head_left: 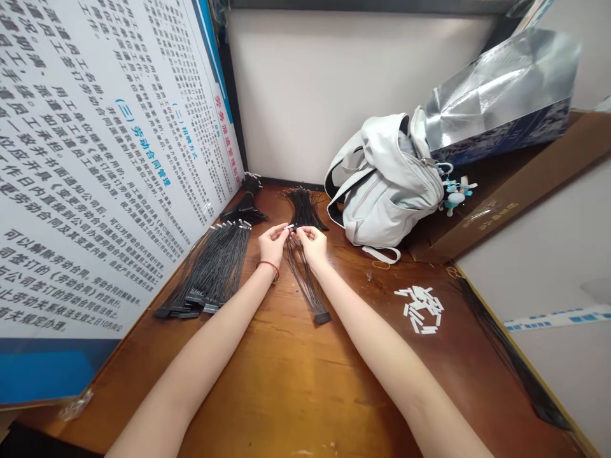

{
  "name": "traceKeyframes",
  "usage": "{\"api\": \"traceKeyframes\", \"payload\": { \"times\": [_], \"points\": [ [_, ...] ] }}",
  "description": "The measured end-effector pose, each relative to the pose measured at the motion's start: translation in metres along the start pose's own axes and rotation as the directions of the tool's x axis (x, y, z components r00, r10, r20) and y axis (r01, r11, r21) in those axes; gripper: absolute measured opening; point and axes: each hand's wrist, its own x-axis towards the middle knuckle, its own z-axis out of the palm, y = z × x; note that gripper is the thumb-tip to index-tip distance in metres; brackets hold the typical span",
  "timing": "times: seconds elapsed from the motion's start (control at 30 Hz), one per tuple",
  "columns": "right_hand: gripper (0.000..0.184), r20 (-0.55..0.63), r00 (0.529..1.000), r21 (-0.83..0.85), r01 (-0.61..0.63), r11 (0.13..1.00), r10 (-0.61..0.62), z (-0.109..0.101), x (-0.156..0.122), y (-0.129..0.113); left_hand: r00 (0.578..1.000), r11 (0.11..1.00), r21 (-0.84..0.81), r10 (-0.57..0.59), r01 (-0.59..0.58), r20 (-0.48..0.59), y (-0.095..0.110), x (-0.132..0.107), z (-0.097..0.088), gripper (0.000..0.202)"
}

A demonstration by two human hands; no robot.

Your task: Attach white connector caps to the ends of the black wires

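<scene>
In the head view both hands meet above the middle of the brown wooden desk (286,381), close to its far end. The left hand (273,245), with a red band (268,267) round its wrist, has its thumb and forefinger pinched on a small white piece (289,226), the other fingers curled in loosely. The right hand (312,245) faces it, its fingertips closed on the upper end of a black wire bundle (305,280), just beside the white piece; whether the piece already touches the wires is too small to tell. The bundle hangs down between the two forearms and fans toward the person, its black plug end (322,317) lying on the desk. To the left of the hands lies a row of similar black bundles (214,267), next to a large printed board (95,159) that leans there. More black wires (305,207) lie just beyond the hands. To the right, well apart from the hands, sits a small heap of white pieces (422,310). A pale backpack (389,187) rests at the far right, with a silver bag (501,95) behind it
</scene>
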Motion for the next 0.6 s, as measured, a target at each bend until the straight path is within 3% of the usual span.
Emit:
{"api": "traceKeyframes", "payload": {
  "times": [0.33,0.6],
  "points": [
    [0.024,0.121,0.991,-0.084,0.067,0.994,-0.056,-0.002,-0.004,0.001,1.0,0.999,-0.041,0.012,-0.012,-0.002,0.0,0.0,0.0,0.029],
    [0.024,0.133,0.989,-0.176,0.093,0.98,-0.07,-0.002,-0.007,-0.007,1.0,1.0,-0.015,0.016,-0.016,-0.001,0.002,-0.002,0.0,0.029]
  ]
}}
